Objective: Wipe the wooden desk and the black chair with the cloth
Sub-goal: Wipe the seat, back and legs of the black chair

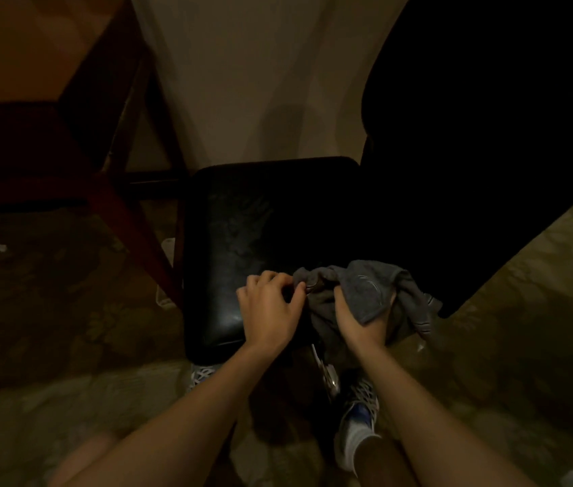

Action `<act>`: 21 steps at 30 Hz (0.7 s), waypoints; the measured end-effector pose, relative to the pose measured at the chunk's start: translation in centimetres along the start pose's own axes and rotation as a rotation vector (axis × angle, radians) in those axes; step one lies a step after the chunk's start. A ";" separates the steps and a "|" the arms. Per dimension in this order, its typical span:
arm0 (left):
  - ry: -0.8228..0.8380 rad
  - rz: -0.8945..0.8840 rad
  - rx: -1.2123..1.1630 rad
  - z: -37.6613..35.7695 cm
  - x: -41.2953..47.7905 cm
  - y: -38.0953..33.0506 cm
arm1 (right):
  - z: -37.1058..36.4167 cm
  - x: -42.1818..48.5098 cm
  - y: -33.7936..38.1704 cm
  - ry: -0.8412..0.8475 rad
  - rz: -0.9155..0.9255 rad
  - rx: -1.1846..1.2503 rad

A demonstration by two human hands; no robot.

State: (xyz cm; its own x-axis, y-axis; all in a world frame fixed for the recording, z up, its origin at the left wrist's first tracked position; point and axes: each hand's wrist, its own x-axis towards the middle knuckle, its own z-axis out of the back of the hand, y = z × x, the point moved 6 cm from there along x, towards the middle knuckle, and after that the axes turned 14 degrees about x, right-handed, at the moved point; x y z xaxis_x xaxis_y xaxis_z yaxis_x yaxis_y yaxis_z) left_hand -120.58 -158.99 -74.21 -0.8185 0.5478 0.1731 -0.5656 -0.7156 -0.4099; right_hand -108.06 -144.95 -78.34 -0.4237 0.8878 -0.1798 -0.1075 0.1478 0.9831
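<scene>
Nearest, the right hand [358, 323] is bunching a grey towelling cloth [369, 290], its grip curled round the fabric; the left hand [271, 307] is pinching the cloth's left edge. Both are working over the front of the glossy black padded chair [239, 237], apparently mid-wipe. Beyond, the reddish wooden desk [14, 54] is sitting in gloom; wiped or not, I cannot tell. The chair's right side is dissolving into darkness.
</scene>
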 end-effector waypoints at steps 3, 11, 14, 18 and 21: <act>0.041 -0.040 0.059 -1.0 0.1 0.7 | -0.2 -0.3 -0.6 -0.025 -0.014 0.013; 0.004 -0.078 0.182 -2.0 -0.6 0.1 | -1.0 -2.2 -0.7 0.109 0.014 -0.079; 0.079 -0.101 0.168 -1.8 -0.5 0.7 | -1.1 -2.9 -0.6 0.164 -0.002 -0.037; 0.188 -0.122 0.147 -1.6 -0.2 1.3 | -1.5 -3.8 -1.0 0.118 -0.004 -0.025; 0.278 -0.171 0.166 -1.8 -0.6 1.6 | -2.3 -5.2 -0.6 0.159 -0.024 -0.001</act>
State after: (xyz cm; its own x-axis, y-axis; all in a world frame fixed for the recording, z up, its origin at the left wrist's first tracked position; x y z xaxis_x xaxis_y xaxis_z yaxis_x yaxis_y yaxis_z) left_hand -120.77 -159.71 -76.60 -0.6653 0.7459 -0.0331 -0.7190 -0.6520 -0.2408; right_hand -107.85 -150.67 -78.04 -0.5579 0.8039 -0.2060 -0.1198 0.1676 0.9785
